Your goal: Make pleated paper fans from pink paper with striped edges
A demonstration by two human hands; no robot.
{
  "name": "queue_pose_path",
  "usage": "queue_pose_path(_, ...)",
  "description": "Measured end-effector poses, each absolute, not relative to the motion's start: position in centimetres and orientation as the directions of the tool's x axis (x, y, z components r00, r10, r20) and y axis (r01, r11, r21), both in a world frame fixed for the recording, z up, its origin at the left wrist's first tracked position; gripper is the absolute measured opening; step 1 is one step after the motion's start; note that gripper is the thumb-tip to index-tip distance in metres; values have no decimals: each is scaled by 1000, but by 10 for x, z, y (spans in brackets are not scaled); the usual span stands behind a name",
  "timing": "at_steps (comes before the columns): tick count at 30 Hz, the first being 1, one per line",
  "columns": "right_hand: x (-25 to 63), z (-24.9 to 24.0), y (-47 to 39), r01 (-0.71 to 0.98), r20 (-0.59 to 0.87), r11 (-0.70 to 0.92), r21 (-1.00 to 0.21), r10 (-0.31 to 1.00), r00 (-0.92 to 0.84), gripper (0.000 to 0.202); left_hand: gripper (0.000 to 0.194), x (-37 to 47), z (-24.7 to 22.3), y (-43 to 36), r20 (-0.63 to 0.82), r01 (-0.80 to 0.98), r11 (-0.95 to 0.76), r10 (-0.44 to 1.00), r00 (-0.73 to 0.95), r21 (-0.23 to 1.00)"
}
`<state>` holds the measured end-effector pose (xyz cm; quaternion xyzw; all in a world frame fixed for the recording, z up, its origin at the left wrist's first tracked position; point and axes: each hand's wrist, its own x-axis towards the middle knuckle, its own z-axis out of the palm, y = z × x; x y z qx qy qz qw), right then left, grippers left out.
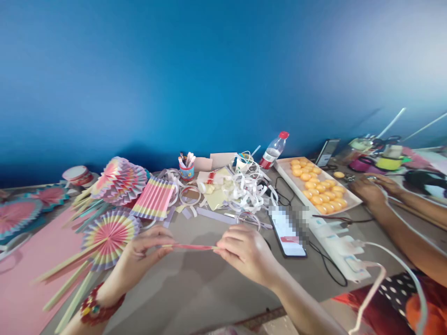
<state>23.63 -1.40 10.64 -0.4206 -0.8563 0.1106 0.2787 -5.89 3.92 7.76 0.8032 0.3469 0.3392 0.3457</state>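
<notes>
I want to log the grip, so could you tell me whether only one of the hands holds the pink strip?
No, the left hand and the right hand each pinch one end of the pink strip above the table.

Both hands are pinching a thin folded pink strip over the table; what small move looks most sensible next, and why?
Probably run the fingers along the pink strip to press its crease flat. The left hand and right hand each pinch one end, holding it taut and level just above the table, and finished pleated paper fans lie close by on the left.
</notes>
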Motion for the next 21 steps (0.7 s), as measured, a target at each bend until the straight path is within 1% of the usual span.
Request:
queue_pose_path(2,236,103,-14,706,459,616,-349,769,-445,22,18,-65,78,39,435,365,-667,719,541,649)
queue_pose_path(4,236,97,-15,752,526,598,-276,749,-403,20,26,-72,75,34,555,414,-798,602,574,438)
queue_pose_path(5,236,92,-17,768,550,592,-245,737,-393,21,31,-75,71,30,586,434,-844,532,611,315)
queue_pose_path(7,236,77,-21,783,573,589,-200,719,-394,23,38,-82,59,19,617,503,-853,470,631,135)
queue_pose_path(8,237,68,-23,769,568,615,-173,700,-432,24,40,-83,52,13,603,534,-842,463,650,70)
queue_pose_path(9,237,57,-26,754,540,636,-163,697,-472,26,40,-84,44,6,560,561,-827,484,673,41)
queue_pose_path(10,237,46,-28,742,495,647,-174,709,-502,26,39,-83,37,1,497,578,-816,511,701,23)
queue_pose_path(12,237,26,-33,717,399,666,-204,726,-560,28,37,-79,24,-9,378,630,-775,598,706,49)
queue_pose_path(14,235,11,-36,710,345,669,-221,735,-584,28,31,-74,16,-16,307,673,-735,662,683,87)
queue_pose_path(15,233,7,-38,708,321,666,-234,741,-590,27,28,-72,12,-18,278,670,-734,669,689,106)
queue_pose_path(18,230,4,-39,702,257,648,-297,762,-595,23,24,-70,8,-21,236,640,-749,662,711,171)
queue_pose_path(21,229,7,-37,691,215,630,-355,774,-595,21,23,-71,7,-22,242,634,-739,674,698,228)
